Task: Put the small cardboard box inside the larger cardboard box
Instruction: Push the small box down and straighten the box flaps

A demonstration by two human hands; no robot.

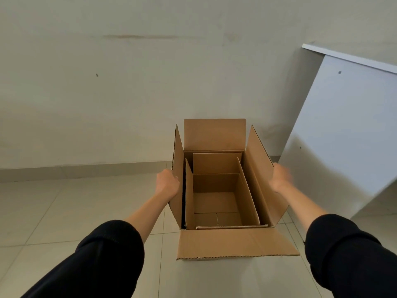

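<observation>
Outwardly, the left hand (167, 182) was seen curled against the outer face of the left side flap of the larger cardboard box (265, 179), fingers bent around the flap's far edge so that the flap was gripped. The right hand (279, 178) was laid against the outside of the right side flap; it was blurred, and whether its fingers were closed on the edge or merely spread flat could not be told. Both forearms were bare below dark sleeves (111, 250) pushed up toward the elbows.

The larger cardboard box was stood upright on the tiled floor (43, 222), all four top flaps opened: the far flap was raised upright, the two side flaps were held up and slightly outward, and the near flap was folded down and out toward the person. Inside it, the small cardboard box (217, 203) was already set, upright and open-topped, its own flaps raised within the bigger box's walls. A dark gap was left between the small box's left flap and the big box's left wall. Nothing but the small box's bare cardboard bottom was seen within it.

Behind the boxes a pale wall (107, 93) was met by the floor, and a white board (343, 125) was leaned against it at the right.
</observation>
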